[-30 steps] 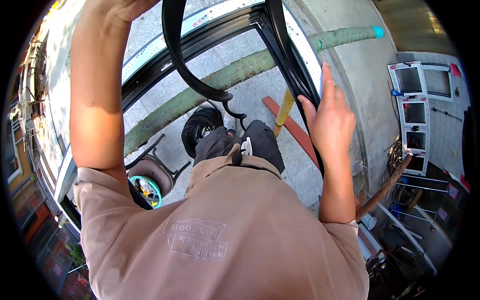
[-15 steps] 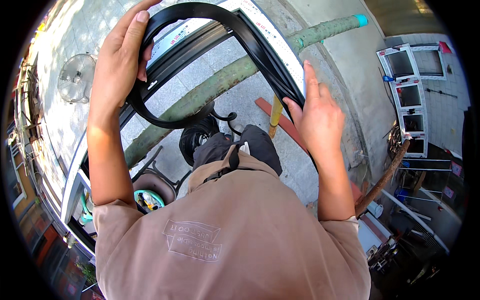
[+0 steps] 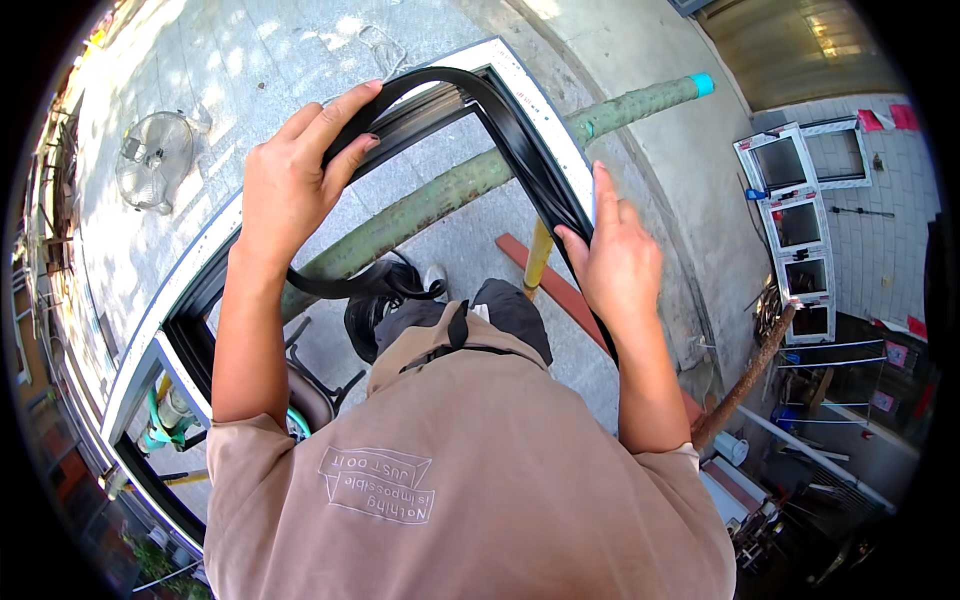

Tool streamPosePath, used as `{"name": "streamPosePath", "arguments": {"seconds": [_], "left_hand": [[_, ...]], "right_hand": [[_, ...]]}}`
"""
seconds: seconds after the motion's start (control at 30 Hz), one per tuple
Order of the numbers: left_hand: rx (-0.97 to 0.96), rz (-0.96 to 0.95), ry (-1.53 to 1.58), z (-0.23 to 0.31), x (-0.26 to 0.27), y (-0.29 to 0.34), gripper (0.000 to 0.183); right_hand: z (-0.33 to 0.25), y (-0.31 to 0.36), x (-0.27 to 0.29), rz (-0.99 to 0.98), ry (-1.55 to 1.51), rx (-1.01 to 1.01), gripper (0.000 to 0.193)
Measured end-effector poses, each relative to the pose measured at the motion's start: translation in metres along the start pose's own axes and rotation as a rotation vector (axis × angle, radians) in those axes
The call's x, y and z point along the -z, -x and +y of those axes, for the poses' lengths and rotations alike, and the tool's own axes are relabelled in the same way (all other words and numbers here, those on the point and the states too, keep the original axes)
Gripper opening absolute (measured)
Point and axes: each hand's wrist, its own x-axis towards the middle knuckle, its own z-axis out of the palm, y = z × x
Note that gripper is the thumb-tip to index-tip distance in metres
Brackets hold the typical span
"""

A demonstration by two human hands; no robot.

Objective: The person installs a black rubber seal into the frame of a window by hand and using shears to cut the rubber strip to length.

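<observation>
"Where's the black rubber strip (image 3: 505, 122)?"

"On my feed, looped across the window frame (image 3: 533, 100) at its far corner; the left hand (image 3: 290, 175) has fingers clamped on it."

"The right hand (image 3: 622, 262)?"

"I see fingers clamped around the frame's right edge"

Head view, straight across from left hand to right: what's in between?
Head view: not bare. Between the left hand and right hand, the green pole shows through the frame's opening; the black strip arches above.

We have hand clearance inside the frame (image 3: 534, 98), nearer than the green pole (image 3: 430, 206); the black strip (image 3: 513, 138) obstructs the far corner.
</observation>
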Motion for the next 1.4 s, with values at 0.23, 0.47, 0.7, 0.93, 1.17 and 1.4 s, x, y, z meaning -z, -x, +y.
{"name": "streamPosePath", "arguments": {"seconds": [0.23,0.47,0.7,0.93,1.17,1.4], "left_hand": [[0.017,-0.084,-0.152,0.005,0.025,-0.023,0.035],[-0.011,-0.239,-0.166,0.005,0.050,-0.033,0.023],[0.071,-0.429,0.137,-0.040,0.071,-0.018,0.034],[0.362,-0.666,0.295,-0.044,0.069,-0.008,0.039],[0.245,-0.702,0.304,-0.031,0.085,0.014,0.034],[-0.024,-1.026,0.460,-0.034,0.080,0.048,0.039]], "right_hand": [[0.001,0.000,0.000,-0.007,-0.035,-0.006,0.102],[0.001,0.001,0.003,-0.013,-0.025,-0.014,0.100],[0.002,0.001,-0.001,0.013,-0.037,0.006,0.100],[-0.001,-0.001,0.002,0.009,-0.038,-0.007,0.101],[-0.011,-0.002,0.006,-0.035,-0.034,-0.085,0.097],[-0.012,-0.007,0.005,-0.006,-0.004,-0.061,0.086]]}}
